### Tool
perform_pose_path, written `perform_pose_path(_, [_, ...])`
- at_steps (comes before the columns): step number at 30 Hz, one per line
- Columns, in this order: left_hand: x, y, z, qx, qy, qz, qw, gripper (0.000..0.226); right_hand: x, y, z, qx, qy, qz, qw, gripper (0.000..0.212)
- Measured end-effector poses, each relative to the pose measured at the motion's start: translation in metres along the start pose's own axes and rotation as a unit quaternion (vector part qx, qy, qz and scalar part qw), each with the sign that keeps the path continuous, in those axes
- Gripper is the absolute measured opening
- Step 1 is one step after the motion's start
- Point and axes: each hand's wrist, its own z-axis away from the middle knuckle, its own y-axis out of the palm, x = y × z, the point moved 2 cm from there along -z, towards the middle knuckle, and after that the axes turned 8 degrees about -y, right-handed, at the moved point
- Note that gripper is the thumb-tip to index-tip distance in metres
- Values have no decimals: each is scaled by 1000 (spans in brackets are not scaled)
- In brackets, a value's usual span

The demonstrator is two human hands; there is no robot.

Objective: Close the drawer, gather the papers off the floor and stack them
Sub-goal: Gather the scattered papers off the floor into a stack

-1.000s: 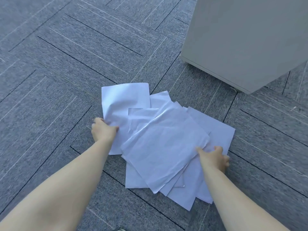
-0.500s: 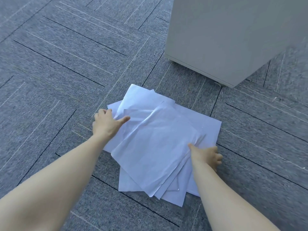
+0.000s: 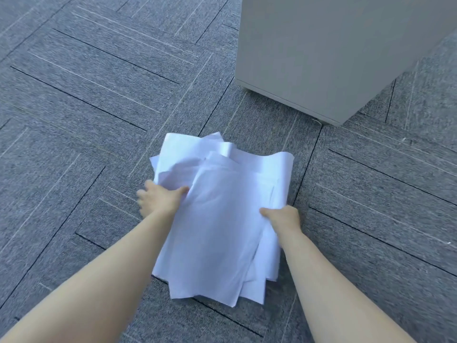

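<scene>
White papers (image 3: 217,219) lie gathered into one loose, uneven pile on the grey carpet floor (image 3: 74,120), roughly in the middle of the view. The sheets overlap at slightly different angles, so corners and edges fan out at the near end and along the far side. The far edges curl and ripple upward, and the top sheet shows soft creases. The pile looks faintly blurred.

The left hand (image 3: 158,199) grips the left edge of the pile about midway along, thumb pressed on top of the sheets and the fingers tucked at the edge, partly blurred. The right hand (image 3: 282,216) is clenched on the right edge, thumb over the top sheet and fingers curled beneath. Both bare forearms reach in from the bottom of the view, one on each side of the pile. Whether the pile rests fully on the floor or is partly lifted I cannot tell, though its near end appears to touch the carpet.

The carpet is made of grey tiles with dark seams and pale stripes running at angles. Beyond the pile, to the upper right, stands a pale grey cabinet (image 3: 321,50); only its plain side and lower edge show, with what look like small casters under the base. It stands near the papers but apart from them, with bare carpet between. No drawer front is in sight from this angle.
</scene>
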Motion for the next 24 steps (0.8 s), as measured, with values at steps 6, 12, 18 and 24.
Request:
perform_pose_path(6, [15, 2, -16, 126, -57, 221, 965, 46, 10, 12, -20, 73, -37, -25, 996, 63])
perform_pose_path(12, [6, -3, -12, 256, 60, 263, 928, 43, 41, 21, -18, 89, -110, 84, 986, 34])
perform_pose_path(18, [8, 0, 10, 381, 51, 250, 889, 51, 47, 11, -10, 181, -66, -98, 976, 27])
perform_pose_path(24, [-18, -97, 63, 412, 68, 279, 865, 42, 103, -40, 44, 214, -89, -144, 962, 34])
